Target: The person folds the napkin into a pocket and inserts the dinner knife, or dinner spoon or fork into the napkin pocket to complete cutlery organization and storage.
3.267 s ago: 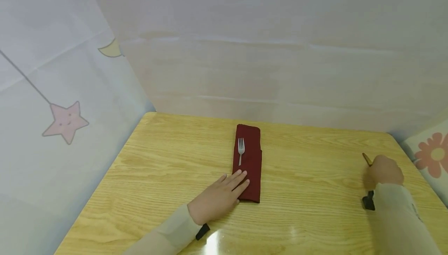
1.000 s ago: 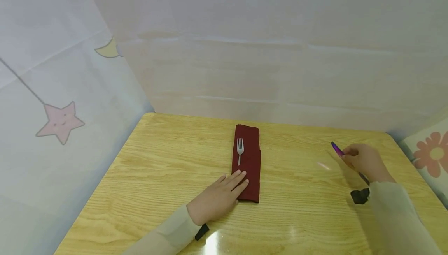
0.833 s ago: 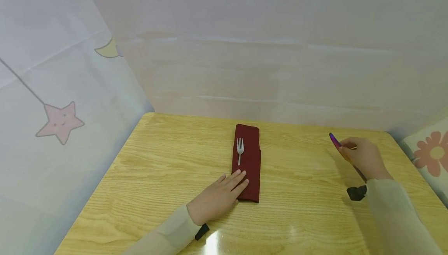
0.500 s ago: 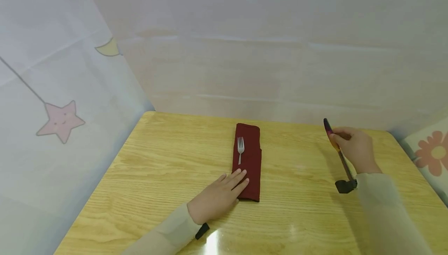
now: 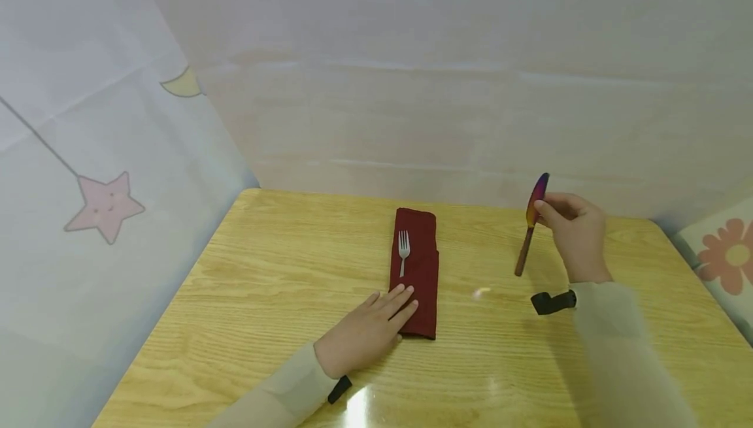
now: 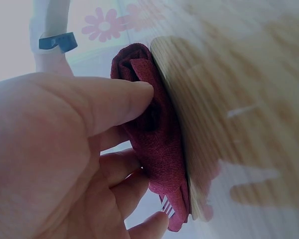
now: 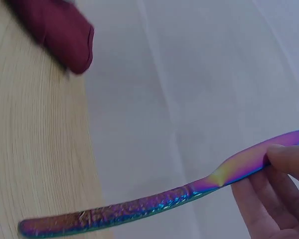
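Observation:
A folded dark red napkin (image 5: 416, 278) lies lengthwise on the wooden table (image 5: 265, 297), with a silver fork (image 5: 403, 249) on its far half. My left hand (image 5: 370, 330) rests flat, its straight fingers on the napkin's near left corner; the left wrist view shows the fingers (image 6: 114, 99) against the napkin (image 6: 159, 139). My right hand (image 5: 573, 232) is raised above the table's right side and pinches an iridescent rainbow knife (image 5: 531, 222) by its blade, handle hanging down. In the right wrist view the knife (image 7: 154, 204) crosses the frame, its blade pinched between my fingertips (image 7: 289, 159).
A pale curtain with a pink star (image 5: 104, 204) hangs at the left, and a plain pale wall stands behind the table. A flower-patterned cloth (image 5: 726, 258) shows at the right edge. A black wrist strap (image 5: 553, 302) sits below my right hand.
My right hand picked the knife up from the table's right side, lifted it and moved it left toward the napkin, swinging its handle downward. The left hand stayed on the napkin.

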A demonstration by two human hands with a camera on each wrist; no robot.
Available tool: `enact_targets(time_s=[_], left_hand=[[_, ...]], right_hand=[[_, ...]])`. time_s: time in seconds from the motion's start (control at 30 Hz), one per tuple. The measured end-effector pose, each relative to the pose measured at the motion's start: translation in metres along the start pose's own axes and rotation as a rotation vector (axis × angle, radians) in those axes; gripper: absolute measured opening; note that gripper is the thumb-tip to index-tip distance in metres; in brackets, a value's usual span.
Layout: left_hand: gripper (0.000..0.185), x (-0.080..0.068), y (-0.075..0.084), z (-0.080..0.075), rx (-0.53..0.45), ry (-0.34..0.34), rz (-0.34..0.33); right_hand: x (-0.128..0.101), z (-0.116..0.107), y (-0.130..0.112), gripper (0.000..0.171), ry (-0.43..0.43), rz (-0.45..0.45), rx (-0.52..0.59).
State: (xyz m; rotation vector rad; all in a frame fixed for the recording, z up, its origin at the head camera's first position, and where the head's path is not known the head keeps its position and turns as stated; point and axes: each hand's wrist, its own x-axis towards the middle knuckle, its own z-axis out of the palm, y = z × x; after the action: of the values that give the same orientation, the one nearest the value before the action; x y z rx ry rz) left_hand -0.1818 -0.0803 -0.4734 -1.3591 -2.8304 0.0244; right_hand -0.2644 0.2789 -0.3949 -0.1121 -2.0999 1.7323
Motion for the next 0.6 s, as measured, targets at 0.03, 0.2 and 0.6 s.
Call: enact_targets(time_s=[0.03,0.2,0.6], left_hand=[[0.055,0.0,0.0,0.0,0.001,0.001,0.001],[0.054,0.0,0.0,0.0,-0.003,0.001,0.001],[0.055,-0.001,0.001,0.001,-0.012,0.0,-0.005]], right_hand=[[0.0,0.003,0.0,0.029,0.006,0.003,0.083],[0.001,0.018,0.003,0.026,0.017,0.026,0.333],[0.001,0.051,-0.004,0.014,-0.004,0.161,0.611]])
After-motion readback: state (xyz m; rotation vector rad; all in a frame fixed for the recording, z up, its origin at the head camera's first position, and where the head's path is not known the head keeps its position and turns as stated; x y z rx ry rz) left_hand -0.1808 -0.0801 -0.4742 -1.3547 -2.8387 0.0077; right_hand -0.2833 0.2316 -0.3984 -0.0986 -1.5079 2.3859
